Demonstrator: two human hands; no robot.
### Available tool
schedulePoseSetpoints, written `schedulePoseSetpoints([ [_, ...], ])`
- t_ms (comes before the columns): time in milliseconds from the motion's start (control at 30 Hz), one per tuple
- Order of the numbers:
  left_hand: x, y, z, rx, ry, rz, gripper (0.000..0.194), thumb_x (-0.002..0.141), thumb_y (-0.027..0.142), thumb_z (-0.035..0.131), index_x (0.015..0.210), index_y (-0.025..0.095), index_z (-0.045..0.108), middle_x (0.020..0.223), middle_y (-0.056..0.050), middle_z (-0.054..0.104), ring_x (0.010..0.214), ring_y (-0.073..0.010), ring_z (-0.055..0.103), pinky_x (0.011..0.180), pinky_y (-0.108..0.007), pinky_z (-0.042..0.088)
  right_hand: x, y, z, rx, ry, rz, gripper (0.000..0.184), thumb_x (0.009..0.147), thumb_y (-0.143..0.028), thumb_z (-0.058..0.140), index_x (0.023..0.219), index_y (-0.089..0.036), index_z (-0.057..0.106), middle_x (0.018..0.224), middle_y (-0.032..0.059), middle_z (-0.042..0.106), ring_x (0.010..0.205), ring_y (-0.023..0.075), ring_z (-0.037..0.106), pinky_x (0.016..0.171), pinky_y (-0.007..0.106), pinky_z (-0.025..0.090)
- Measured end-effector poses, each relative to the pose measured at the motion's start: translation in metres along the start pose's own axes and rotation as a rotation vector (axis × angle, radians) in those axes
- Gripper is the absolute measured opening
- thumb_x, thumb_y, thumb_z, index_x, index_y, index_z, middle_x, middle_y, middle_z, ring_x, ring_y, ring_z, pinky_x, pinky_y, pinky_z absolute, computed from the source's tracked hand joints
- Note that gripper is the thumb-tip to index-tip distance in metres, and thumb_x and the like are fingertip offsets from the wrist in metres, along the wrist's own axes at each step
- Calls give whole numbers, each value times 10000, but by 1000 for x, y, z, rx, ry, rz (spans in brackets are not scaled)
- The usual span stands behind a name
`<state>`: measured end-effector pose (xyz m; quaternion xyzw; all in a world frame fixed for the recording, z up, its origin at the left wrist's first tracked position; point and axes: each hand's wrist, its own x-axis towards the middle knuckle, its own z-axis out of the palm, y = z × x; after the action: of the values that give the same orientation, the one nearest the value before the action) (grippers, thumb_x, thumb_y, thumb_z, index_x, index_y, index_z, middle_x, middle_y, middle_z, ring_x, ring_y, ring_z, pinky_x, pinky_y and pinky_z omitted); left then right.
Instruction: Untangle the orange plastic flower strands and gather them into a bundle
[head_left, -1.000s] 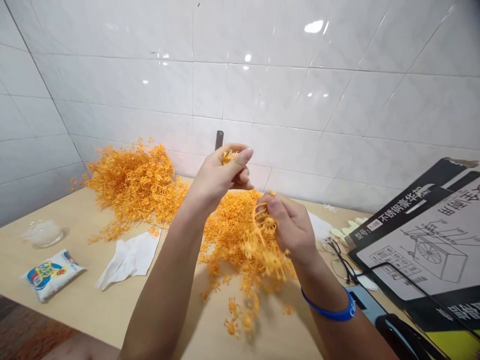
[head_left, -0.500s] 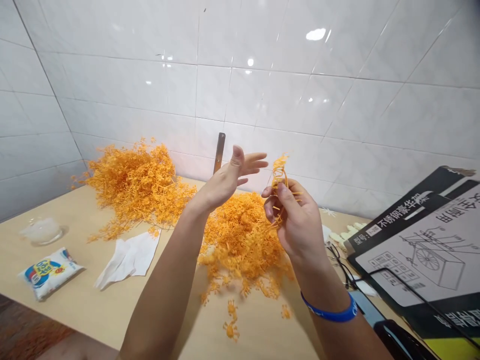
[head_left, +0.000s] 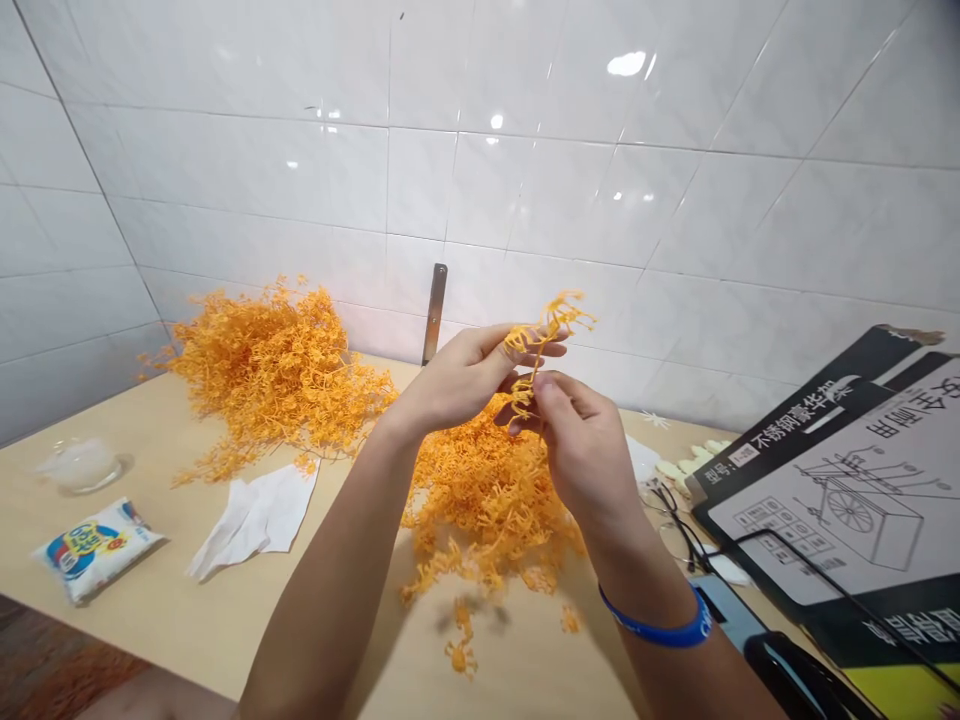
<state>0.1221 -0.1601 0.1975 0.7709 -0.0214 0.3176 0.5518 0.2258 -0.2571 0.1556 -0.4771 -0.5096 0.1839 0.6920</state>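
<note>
An orange plastic sprig (head_left: 561,312) with a thin stem and small branched, flower-like heads is held up above the table, between my two hands. My left hand (head_left: 469,372) has its thumb and fingers closed on one of the upper heads. Lower down, my right hand (head_left: 581,425), with a blue wristband (head_left: 664,632), pinches the stem between thumb and forefinger. Beneath both hands spreads a loose heap of orange sprigs (head_left: 480,490). A few small orange pieces (head_left: 461,650) lie in front of that heap.
A larger orange pile (head_left: 262,360) stands at the back left. Nearer are white paper (head_left: 259,520), a printed packet (head_left: 101,550) and a clear bowl (head_left: 81,466). A metal strip (head_left: 434,315) rises by the tiled wall. Printed cardboard (head_left: 847,510) and a black cable (head_left: 817,580) occupy the right.
My left hand has moved right and closed on the sprig, where before it was open and apart. My right hand has shifted slightly left, still holding the sprig, which now stands more spread out.
</note>
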Motion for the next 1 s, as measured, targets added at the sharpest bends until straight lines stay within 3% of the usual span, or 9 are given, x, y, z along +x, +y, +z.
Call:
schedulePoseSetpoints([
  [133, -5, 6, -5, 50, -16, -36, 339, 944, 364, 490, 1164, 174, 664, 1039, -105, 716, 739, -146, 669, 605, -241, 530, -1, 0, 0, -70, -107, 3, 188, 872, -359, 618, 923, -179, 630, 636, -16, 634, 579, 129, 637, 599, 279, 538],
  [233, -8, 9, -5, 78, -51, -53, 320, 929, 291, 480, 1199, 210, 633, 1088, -78, 698, 579, -87, 616, 522, -214, 497, -2, 1, 1, 10, -136, 7, 137, 886, -323, 589, 923, -191, 577, 610, -36, 624, 527, 115, 616, 557, 266, 518],
  [300, -9, 13, -4, 59, -98, -54, 318, 929, 253, 454, 1200, 208, 616, 982, -54, 697, 529, -79, 587, 517, -223, 495, -2, 1, 1, 77, -136, 10, 124, 893, -317, 576, 921, -198, 560, 626, -36, 632, 490, 108, 598, 523, 262, 501],
  [433, -13, 21, -4, 67, -188, 14, 277, 945, 203, 388, 1023, 183, 653, 710, -4, 601, 567, -113, 588, 601, -261, 511, -3, -3, -2, 151, -147, -6, 132, 896, -314, 573, 977, -211, 588, 678, -21, 642, 507, 118, 599, 526, 277, 501],
  [533, -16, 26, -7, 158, -224, 23, 289, 938, 166, 361, 845, 180, 634, 666, -7, 589, 641, -136, 597, 684, -284, 515, -3, -5, -5, 164, -183, -33, 239, 878, -431, 587, 917, -198, 621, 673, 3, 641, 556, 146, 615, 555, 302, 519],
  [600, -18, 27, -7, 212, -261, 16, 290, 935, 156, 358, 836, 180, 630, 679, -13, 610, 692, -149, 607, 724, -297, 516, -3, -4, -6, 140, -188, -8, 332, 861, -516, 597, 833, -186, 620, 620, 1, 624, 522, 143, 602, 533, 296, 519],
  [733, -21, 27, -9, 272, -308, -14, 312, 950, 183, 363, 1044, 188, 661, 801, -22, 675, 769, -155, 627, 791, -309, 521, -3, 2, -7, 115, -148, 67, 365, 848, -523, 637, 734, -180, 587, 546, -27, 571, 425, 108, 548, 449, 255, 497],
  [833, -24, 24, -14, 314, -294, -61, 357, 951, 256, 434, 1265, 205, 595, 1049, -50, 703, 934, -174, 646, 875, -317, 515, -3, 1, -5, 150, -116, 74, 351, 834, -505, 660, 716, -183, 589, 519, -33, 555, 406, 108, 535, 416, 249, 487],
  [1000, -26, 23, -21, 230, -409, -49, 687, 836, 334, 677, 1462, 301, 397, 1467, -60, 491, 1253, -236, 543, 971, -345, 504, -7, -13, 1, 269, -11, 76, 308, 806, -467, 692, 685, -194, 619, 555, -20, 581, 459, 110, 551, 430, 237, 489],
])
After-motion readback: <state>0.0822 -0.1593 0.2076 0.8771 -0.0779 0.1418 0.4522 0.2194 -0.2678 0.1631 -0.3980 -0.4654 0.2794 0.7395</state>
